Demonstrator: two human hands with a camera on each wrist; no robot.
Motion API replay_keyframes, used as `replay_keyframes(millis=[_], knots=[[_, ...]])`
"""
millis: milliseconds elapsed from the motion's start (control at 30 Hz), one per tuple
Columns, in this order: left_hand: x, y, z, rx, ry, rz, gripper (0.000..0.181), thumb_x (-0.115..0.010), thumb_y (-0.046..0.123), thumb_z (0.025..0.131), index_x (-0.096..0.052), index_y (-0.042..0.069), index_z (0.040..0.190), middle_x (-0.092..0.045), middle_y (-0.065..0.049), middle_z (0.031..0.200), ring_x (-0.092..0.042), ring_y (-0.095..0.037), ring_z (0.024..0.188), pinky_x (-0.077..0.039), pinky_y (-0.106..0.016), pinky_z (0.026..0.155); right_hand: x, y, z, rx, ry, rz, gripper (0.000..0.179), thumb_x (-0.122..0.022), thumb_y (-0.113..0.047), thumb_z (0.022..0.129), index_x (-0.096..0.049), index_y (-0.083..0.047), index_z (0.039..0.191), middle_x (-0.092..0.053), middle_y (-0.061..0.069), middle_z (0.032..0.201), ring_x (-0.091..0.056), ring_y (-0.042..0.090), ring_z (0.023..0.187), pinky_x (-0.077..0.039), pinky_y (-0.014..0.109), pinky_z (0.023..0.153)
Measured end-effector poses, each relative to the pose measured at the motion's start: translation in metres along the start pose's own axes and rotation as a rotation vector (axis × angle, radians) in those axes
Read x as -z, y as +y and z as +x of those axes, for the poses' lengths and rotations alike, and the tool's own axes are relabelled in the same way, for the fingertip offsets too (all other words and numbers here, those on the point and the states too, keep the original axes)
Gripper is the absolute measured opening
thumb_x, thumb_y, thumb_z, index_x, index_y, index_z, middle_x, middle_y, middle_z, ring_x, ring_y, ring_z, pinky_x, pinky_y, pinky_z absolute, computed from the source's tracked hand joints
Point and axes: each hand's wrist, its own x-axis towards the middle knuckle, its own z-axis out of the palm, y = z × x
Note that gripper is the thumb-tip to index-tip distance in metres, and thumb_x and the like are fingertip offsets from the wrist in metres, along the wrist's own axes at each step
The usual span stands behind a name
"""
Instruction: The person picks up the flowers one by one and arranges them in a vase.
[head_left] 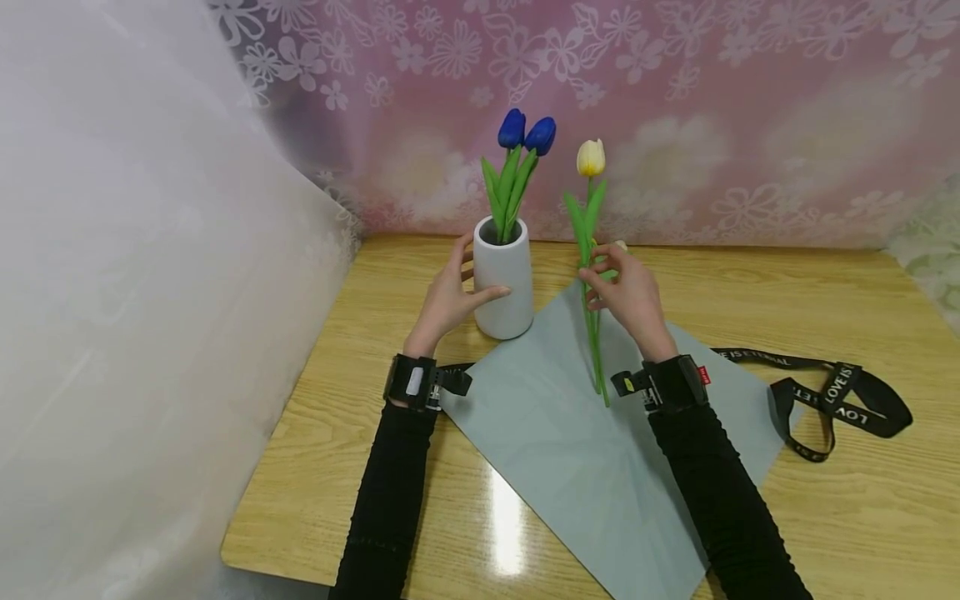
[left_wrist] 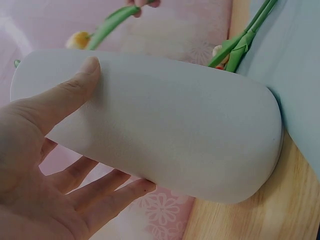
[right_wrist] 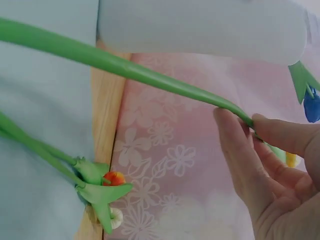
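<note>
My left hand (head_left: 442, 302) holds the side of a white vase (head_left: 504, 287), thumb across its front and fingers round the far side. Two blue artificial tulips (head_left: 512, 130) with green leaves stand in the vase. In my right hand (head_left: 633, 296), thumb and fingertips pinch the green stem (right_wrist: 165, 86) of a pale yellow tulip (head_left: 591, 158), held upright just right of the vase. Below that hand, an orange tulip (right_wrist: 114, 178) and a white tulip (right_wrist: 116, 218) lie with their stems on a grey-blue sheet (head_left: 570, 467), their heads past its far edge.
The sheet lies cornerwise on a wooden table (head_left: 300, 467). A black ribbon with white lettering (head_left: 840, 392) loops out at the right. Behind the table hangs a pink floral curtain (head_left: 465, 75); a white plastic-like sheet (head_left: 135, 292) covers the left side.
</note>
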Motion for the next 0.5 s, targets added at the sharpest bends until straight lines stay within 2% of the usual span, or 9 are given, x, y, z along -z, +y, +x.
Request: replay_keyframes(millis=[100, 167, 200, 333, 400, 433, 500], knots=[[0.002, 0.0, -0.001, 0.006, 0.0, 0.002, 0.096, -0.083, 0.035, 0.086, -0.021, 0.029, 0.159, -0.04, -0.016, 0.157, -0.049, -0.039, 0.137, -0.054, -0.051, 0.102, -0.001, -0.006, -0.002, 0.05, 0.047, 0.032, 0.043, -0.065, -0.02, 0.101, -0.053, -0.004, 0.139, -0.066, 0.024, 0.116, -0.068, 0.009, 0.066, -0.062, 0.026, 0.062], [0.003, 0.001, -0.001, 0.009, 0.002, 0.001, 0.096, -0.083, 0.035, 0.086, -0.021, 0.029, 0.159, -0.039, -0.017, 0.157, -0.049, -0.04, 0.137, -0.054, -0.051, 0.102, -0.003, -0.007, -0.001, 0.092, 0.083, 0.064, 0.042, -0.067, -0.02, 0.1, -0.055, -0.004, 0.138, -0.067, 0.024, 0.113, -0.07, 0.013, 0.068, -0.063, 0.03, 0.063], [0.003, 0.001, -0.001, 0.009, 0.002, -0.002, 0.096, -0.083, 0.035, 0.086, -0.021, 0.029, 0.159, -0.039, -0.017, 0.157, -0.048, -0.04, 0.138, -0.054, -0.052, 0.102, -0.002, -0.007, -0.001, 0.111, 0.084, 0.116, 0.041, -0.067, -0.019, 0.1, -0.056, -0.004, 0.136, -0.068, 0.023, 0.112, -0.071, 0.016, 0.069, -0.064, 0.032, 0.064], [0.004, 0.001, -0.001, 0.009, 0.01, -0.006, 0.096, -0.083, 0.033, 0.086, -0.022, 0.028, 0.159, -0.039, -0.017, 0.157, -0.048, -0.04, 0.138, -0.054, -0.052, 0.101, -0.009, 0.033, 0.021, 0.228, 0.131, 0.27, 0.042, -0.07, -0.023, 0.098, -0.059, -0.013, 0.136, -0.068, 0.012, 0.111, -0.071, 0.017, 0.073, -0.064, 0.034, 0.064], [0.003, 0.0, -0.001, 0.007, 0.009, -0.008, 0.096, -0.084, 0.032, 0.086, -0.022, 0.028, 0.159, -0.039, -0.017, 0.157, -0.048, -0.04, 0.138, -0.054, -0.051, 0.101, -0.009, 0.045, 0.029, 0.254, 0.14, 0.358, 0.042, -0.071, -0.022, 0.096, -0.059, -0.015, 0.136, -0.067, 0.011, 0.112, -0.071, 0.022, 0.076, -0.064, 0.037, 0.067], [0.002, 0.0, -0.001, 0.004, 0.007, -0.007, 0.096, -0.084, 0.033, 0.086, -0.023, 0.028, 0.159, -0.04, -0.017, 0.157, -0.049, -0.04, 0.137, -0.054, -0.051, 0.101, -0.01, 0.057, 0.037, 0.294, 0.156, 0.386, 0.043, -0.072, -0.022, 0.096, -0.059, -0.016, 0.136, -0.067, 0.01, 0.113, -0.071, 0.021, 0.077, -0.064, 0.035, 0.067], [0.001, 0.001, 0.0, -0.005, -0.003, -0.01, 0.096, -0.084, 0.033, 0.086, -0.023, 0.028, 0.159, -0.04, -0.016, 0.157, -0.049, -0.039, 0.137, -0.055, -0.051, 0.101, -0.003, 0.047, 0.036, 0.3, 0.171, 0.426, 0.043, -0.073, -0.018, 0.095, -0.06, -0.014, 0.135, -0.066, 0.013, 0.114, -0.07, 0.027, 0.08, -0.064, 0.04, 0.069]])
